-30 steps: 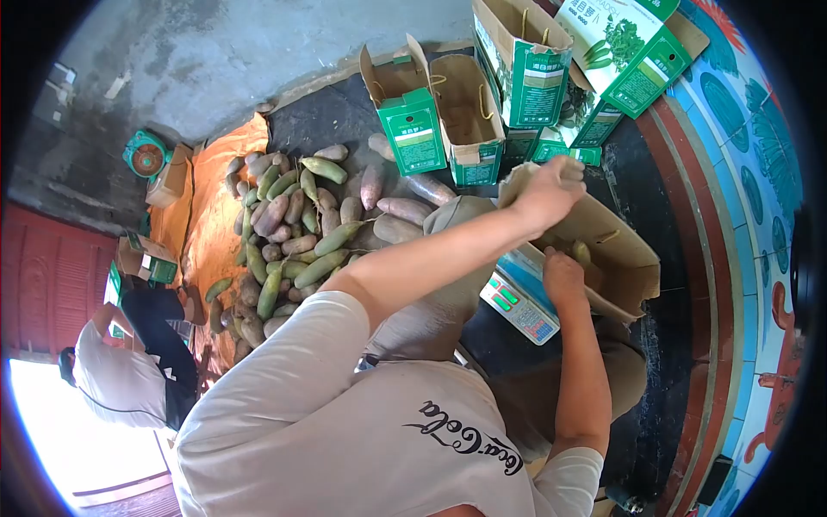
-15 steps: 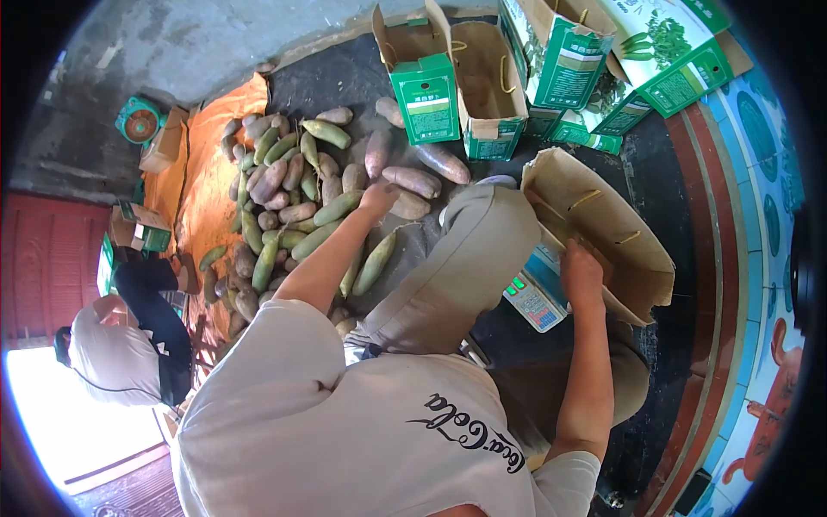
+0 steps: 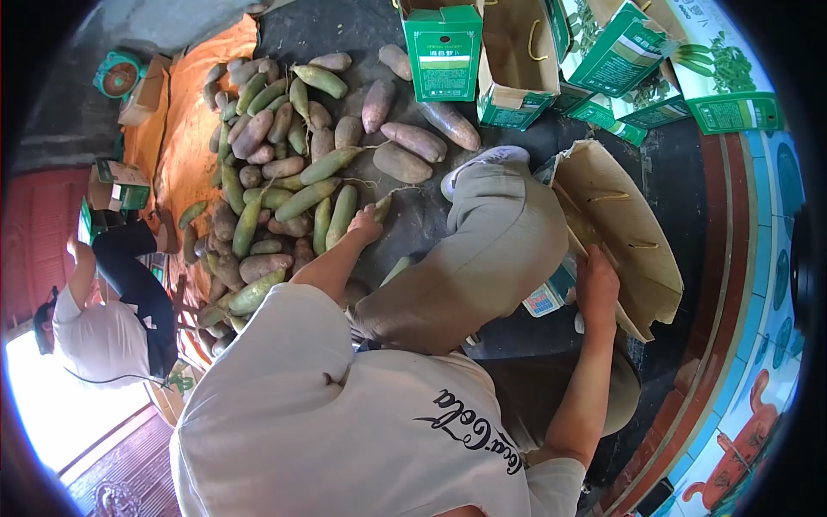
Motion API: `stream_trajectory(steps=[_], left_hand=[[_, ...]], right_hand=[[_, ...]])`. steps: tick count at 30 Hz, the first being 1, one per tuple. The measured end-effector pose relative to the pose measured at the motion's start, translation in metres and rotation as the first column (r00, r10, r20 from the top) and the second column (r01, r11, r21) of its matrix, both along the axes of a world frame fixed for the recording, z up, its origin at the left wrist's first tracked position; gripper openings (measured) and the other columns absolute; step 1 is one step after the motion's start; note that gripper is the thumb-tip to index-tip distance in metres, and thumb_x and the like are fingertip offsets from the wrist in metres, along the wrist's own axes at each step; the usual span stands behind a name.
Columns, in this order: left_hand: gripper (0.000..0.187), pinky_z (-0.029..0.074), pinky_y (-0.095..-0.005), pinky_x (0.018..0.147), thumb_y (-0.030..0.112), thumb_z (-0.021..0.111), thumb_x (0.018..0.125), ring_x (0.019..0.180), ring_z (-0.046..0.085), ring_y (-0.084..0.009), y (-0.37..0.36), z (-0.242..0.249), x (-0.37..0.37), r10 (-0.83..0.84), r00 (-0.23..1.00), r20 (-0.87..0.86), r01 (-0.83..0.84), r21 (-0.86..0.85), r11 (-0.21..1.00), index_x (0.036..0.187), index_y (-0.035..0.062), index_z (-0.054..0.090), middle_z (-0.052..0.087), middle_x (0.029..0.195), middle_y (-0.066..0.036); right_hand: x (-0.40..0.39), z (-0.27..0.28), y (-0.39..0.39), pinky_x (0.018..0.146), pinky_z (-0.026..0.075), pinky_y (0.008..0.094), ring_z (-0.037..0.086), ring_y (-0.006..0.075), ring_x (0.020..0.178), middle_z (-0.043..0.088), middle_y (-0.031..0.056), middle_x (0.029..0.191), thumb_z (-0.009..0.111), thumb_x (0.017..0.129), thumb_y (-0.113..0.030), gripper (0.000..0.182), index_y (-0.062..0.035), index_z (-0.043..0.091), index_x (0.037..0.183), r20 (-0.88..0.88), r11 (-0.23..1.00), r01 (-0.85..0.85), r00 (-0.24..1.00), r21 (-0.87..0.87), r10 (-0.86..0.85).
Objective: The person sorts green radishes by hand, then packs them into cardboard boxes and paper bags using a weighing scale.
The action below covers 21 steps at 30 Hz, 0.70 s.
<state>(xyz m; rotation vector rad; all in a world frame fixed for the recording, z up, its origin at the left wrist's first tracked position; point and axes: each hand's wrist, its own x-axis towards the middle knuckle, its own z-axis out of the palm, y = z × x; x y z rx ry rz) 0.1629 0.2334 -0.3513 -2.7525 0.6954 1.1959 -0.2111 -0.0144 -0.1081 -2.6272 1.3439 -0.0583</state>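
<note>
The left hand (image 3: 365, 226) closes its fingers on a green radish (image 3: 379, 209) at the pile's (image 3: 276, 155) edge while the right hand (image 3: 597, 280) grips the open box (image 3: 633, 228) on the scale (image 3: 549, 295); most radishes look unpacked.

Bare dark floor (image 3: 431, 215) lies open between the radish pile (image 3: 276, 164) and the bent knee (image 3: 482, 250) (which blocks the direct path to the open carton (image 3: 633, 233)).
</note>
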Motion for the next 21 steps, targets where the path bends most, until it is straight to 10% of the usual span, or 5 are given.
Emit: stream_trajectory(steps=[13, 21], left_hand=[[0.084, 0.038, -0.0413, 0.105, 0.028, 0.069, 0.077, 0.132, 0.039, -0.0315, -0.025, -0.012, 0.0, 0.0, 0.999, -0.047, 0.004, 0.083, 0.997, 0.146, 0.0154, 0.022, 0.036, 0.144, -0.015], [0.054, 0.045, -0.0397, 0.097, 0.019, 0.072, 0.074, 0.125, 0.047, -0.0288, -0.041, -0.011, -0.018, -0.249, 0.967, 0.058, 0.234, 0.192, 0.953, 0.123, 0.0106, 0.053, 0.043, 0.137, -0.013]], right_hand=[[0.005, 0.007, 0.0, 0.071, 0.048, 0.0441, 0.062, 0.0351, 0.085, 0.064, 0.0162, 0.089, 0.06, 0.085, -0.011, 0.014, -0.0053, 0.058, 0.098, 0.007, 0.997, 0.041, 0.999, 0.067, -0.041], [0.01, 0.013, 0.001, 0.071, 0.048, 0.0433, 0.062, 0.0352, 0.084, 0.064, 0.0165, 0.089, 0.06, 0.084, -0.01, 0.013, -0.0046, 0.059, 0.097, 0.044, 0.995, 0.05, 0.998, 0.085, -0.054]])
